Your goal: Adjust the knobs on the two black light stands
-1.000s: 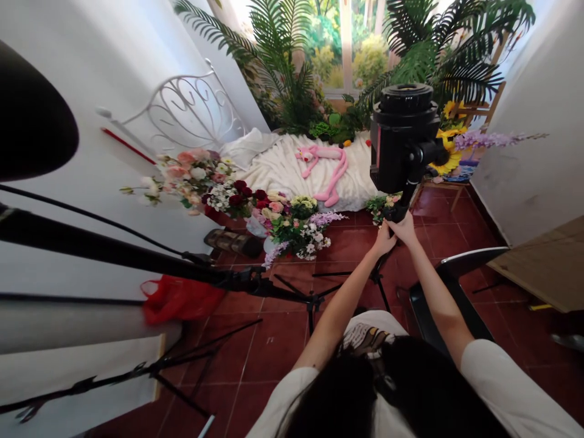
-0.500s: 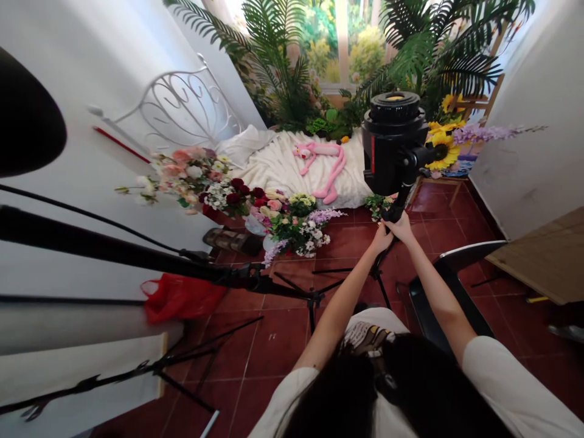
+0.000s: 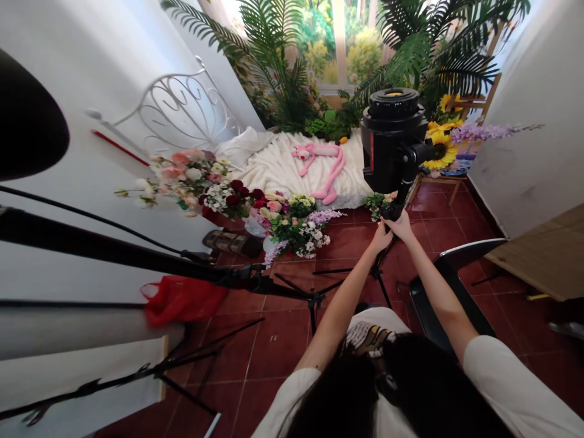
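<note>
Two hands (image 3: 400, 227), one gripped stand (image 3: 403, 192), one pink toy (image 3: 338, 163), one red bag (image 3: 185, 298)

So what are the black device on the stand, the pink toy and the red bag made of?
Black device: metal or hard plastic, I can't tell which; satin, with dull highlights. Pink toy: probably plush, matte, its limbs limp. Red bag: likely thin plastic from its crumples; sheen unclear.

Left hand (image 3: 381, 235) and right hand (image 3: 401, 225) wrap the lamp stand (image 3: 393, 210), fingertips tucked out of sight! The black lamp head (image 3: 392, 143) blocks some of the sunflowers (image 3: 441, 152); the left edge slices a dark rounded shape (image 3: 30, 115), perhaps another lamp; palm fronds (image 3: 271, 39) run off the top.
</note>
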Demonstrator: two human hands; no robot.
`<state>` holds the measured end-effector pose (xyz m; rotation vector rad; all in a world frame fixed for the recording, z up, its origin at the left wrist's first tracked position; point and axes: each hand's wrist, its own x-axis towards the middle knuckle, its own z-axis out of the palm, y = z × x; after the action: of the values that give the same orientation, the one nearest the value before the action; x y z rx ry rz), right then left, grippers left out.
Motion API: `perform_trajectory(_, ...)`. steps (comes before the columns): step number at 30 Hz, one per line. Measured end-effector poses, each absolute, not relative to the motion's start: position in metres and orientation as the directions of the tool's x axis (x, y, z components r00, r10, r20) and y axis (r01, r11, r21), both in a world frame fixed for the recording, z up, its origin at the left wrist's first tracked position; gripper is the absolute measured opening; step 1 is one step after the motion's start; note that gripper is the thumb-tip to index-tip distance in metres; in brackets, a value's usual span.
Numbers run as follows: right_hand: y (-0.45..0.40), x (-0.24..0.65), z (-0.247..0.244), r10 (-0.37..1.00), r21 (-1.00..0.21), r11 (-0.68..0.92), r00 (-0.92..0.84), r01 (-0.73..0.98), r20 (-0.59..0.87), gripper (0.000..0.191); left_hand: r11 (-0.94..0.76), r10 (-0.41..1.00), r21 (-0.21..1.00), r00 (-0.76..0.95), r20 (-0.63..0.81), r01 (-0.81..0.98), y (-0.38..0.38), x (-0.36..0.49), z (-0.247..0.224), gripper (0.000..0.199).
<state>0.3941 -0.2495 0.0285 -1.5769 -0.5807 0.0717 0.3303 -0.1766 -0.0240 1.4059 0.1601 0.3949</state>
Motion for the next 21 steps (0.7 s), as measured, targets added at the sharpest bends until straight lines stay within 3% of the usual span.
perform_trajectory(6, -0.264, 0.359, 0.012, 0.353, -0.922, -0.025, 0.867, 0.386, 0.353, 0.057, 0.103, 0.335, 0.98, 0.934, 0.127, -0.17, -0.174, 0.324, -0.028, 0.064)
perform_trajectory(10, -0.313, 0.31, -0.035, 0.178, -0.922, -0.117, 0.921, 0.369, 0.347, 0.044, -0.027, 0.372, 0.992, 0.92, 0.123, -0.122, -0.171, 0.311, -0.017, 0.051)
perform_trajectory(15, -0.413, 0.24, -0.147, -0.105, -0.922, -0.386, 0.994, -0.012, 0.031, 0.034, -0.152, 0.435, 0.987, 0.893, 0.112, -0.05, -0.167, 0.305, -0.013, 0.063)
perform_trajectory(17, -0.451, 0.212, -0.189, -0.188, -0.829, -0.513, 0.971, -0.225, -0.148, 0.03, -0.214, 0.468, 0.976, 0.875, 0.124, -0.024, -0.165, 0.302, -0.016, 0.068)
perform_trajectory(21, -0.497, 0.178, -0.25, -0.289, -0.501, -0.698, 0.842, -0.511, -0.456, 0.043, -0.354, 0.542, 0.934, 0.824, 0.166, 0.045, -0.156, 0.296, -0.02, 0.078)
